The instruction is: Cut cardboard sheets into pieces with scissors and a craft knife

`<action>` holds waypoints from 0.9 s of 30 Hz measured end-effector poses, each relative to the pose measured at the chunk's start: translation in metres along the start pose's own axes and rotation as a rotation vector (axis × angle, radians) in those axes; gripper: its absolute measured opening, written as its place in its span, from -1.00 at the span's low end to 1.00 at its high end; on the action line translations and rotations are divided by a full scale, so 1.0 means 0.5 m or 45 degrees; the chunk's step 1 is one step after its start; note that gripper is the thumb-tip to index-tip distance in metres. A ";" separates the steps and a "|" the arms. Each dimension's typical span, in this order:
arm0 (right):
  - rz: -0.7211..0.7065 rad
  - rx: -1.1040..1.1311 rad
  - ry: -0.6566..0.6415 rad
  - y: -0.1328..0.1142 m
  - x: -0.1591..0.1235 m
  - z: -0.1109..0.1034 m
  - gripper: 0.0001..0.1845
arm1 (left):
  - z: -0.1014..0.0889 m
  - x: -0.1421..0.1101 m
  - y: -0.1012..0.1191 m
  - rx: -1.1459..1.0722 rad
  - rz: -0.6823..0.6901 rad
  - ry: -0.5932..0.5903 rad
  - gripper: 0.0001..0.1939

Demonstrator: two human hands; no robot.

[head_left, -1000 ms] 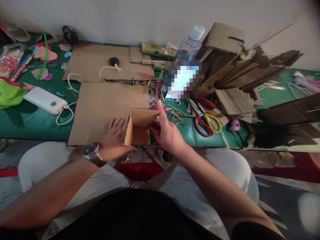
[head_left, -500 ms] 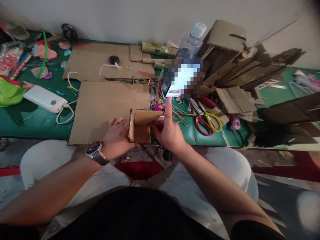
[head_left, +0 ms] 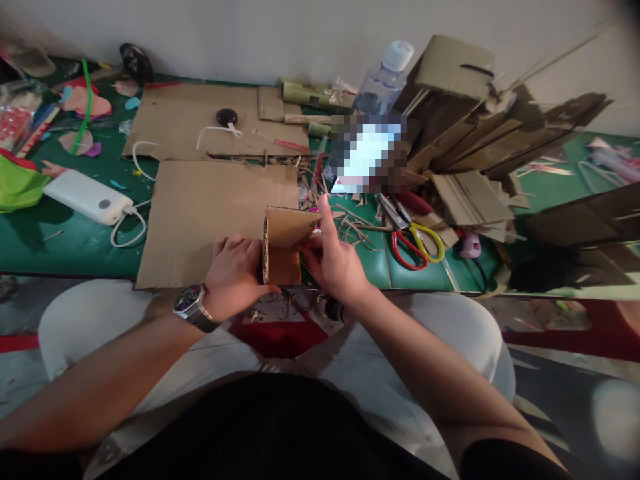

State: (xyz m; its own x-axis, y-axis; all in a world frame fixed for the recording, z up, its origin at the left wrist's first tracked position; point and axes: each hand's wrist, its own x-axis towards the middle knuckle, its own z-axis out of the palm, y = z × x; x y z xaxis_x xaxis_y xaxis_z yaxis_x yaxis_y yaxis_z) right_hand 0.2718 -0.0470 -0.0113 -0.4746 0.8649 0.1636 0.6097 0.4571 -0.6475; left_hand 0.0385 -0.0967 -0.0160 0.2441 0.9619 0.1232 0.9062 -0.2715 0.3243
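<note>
A small folded cardboard piece [head_left: 283, 243] stands on edge at the near rim of the green table [head_left: 65, 247]. My left hand [head_left: 233, 273], with a watch on its wrist, grips the piece's left wall, thumb under its front corner. My right hand [head_left: 333, 257] holds the piece's right side, its index finger stretched up toward a phone [head_left: 367, 157] propped further back. A pink object [head_left: 314, 211] peeks out just behind the cardboard piece.
A large flat cardboard sheet [head_left: 215, 213] lies left of the piece. Red-and-yellow scissors [head_left: 415, 243] lie to the right among cardboard scraps. A stack of cardboard strips [head_left: 475, 153], a water bottle [head_left: 383, 83], a white power bank [head_left: 87, 197] and a pink glue gun [head_left: 470, 247] surround them.
The cardboard piece has been turned more upright and narrower to the view. My right index finger reached up to the phone's lower edge, then drew back down toward the piece.
</note>
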 end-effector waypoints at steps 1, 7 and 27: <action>0.004 -0.024 0.017 0.002 0.000 0.001 -0.05 | 0.001 -0.001 -0.001 -0.009 0.000 0.001 -0.35; -0.015 -0.133 0.034 0.010 0.000 0.007 -0.12 | 0.022 -0.012 -0.019 -0.121 -0.010 0.054 -0.29; 0.018 -0.086 0.040 -0.018 0.007 0.012 -0.08 | 0.026 -0.013 -0.046 -0.110 -0.031 0.071 -0.30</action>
State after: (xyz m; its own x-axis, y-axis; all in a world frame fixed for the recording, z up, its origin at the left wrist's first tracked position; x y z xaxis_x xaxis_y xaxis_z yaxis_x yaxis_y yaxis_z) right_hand 0.2608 -0.0493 -0.0095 -0.4460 0.8770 0.1784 0.6584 0.4566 -0.5983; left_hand 0.0205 -0.0962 -0.0364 0.2005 0.9657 0.1653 0.8779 -0.2520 0.4071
